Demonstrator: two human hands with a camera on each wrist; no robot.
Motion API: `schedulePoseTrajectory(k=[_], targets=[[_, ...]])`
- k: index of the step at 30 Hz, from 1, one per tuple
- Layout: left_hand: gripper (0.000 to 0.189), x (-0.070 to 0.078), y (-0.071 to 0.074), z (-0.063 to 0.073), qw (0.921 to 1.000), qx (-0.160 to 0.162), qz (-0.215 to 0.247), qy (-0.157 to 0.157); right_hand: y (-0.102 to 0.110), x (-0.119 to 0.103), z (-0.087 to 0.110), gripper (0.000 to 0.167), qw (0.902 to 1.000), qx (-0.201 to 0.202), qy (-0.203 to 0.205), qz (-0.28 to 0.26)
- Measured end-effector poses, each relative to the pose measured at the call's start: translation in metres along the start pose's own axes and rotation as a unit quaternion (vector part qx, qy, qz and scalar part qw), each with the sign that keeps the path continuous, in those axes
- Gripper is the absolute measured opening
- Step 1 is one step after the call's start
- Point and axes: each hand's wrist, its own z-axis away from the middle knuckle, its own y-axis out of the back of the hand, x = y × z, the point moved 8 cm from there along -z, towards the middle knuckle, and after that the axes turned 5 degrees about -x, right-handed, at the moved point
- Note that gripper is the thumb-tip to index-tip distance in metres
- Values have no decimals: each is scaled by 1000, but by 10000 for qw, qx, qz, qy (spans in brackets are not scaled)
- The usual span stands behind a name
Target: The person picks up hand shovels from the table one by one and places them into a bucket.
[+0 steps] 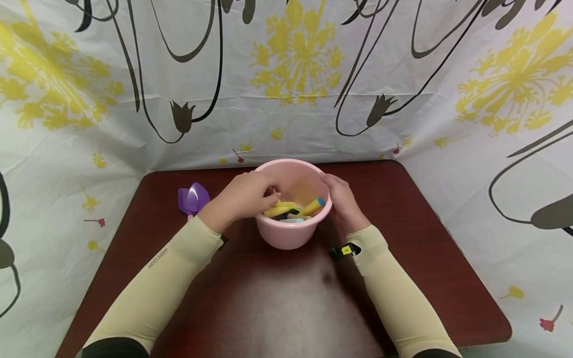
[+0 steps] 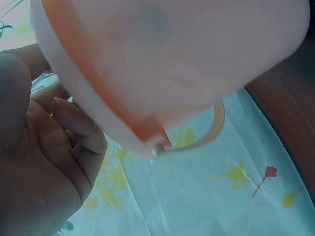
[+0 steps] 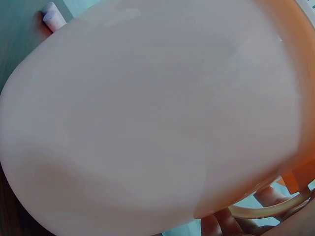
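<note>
A pink bucket [image 1: 286,236] stands tilted on the table, its mouth facing me. Inside lie several yellow pieces, among them a yellow cylinder with a blue end [image 1: 312,206], plus darker and pale items. My left hand [image 1: 248,196] reaches over the left rim, fingers bent just above the yellow pieces; I cannot tell whether it pinches one. In the left wrist view the left hand [image 2: 54,142] has its fingers curled beside the rim. At the right side my right hand [image 1: 343,201] grips the bucket; its fingers [image 3: 221,223] lie by the wall and handle [image 3: 266,211].
A purple toy shovel [image 1: 194,199] with a pink handle lies on the dark red-brown table [image 1: 403,278], left of the bucket. A white patterned sheet [image 1: 286,134] hangs behind and beside the table.
</note>
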Motion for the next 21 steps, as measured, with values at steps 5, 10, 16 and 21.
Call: schedulePoseTrajectory(k=[5,10,16,21], targets=[[19,-13,5,8,9989,201,427,30,1,1,0,53,10000,9,-13,-71],[16,-31,16,22,9945,609,810,249,0,0,0,54,10000,-18,25,-93],[18,-72,28,49,9838,1223,978,870,0,0,-1,53,9999,20,66,-151],[20,-118,23,79,9732,1455,767,1604,0,0,-2,53,9998,13,58,-211]])
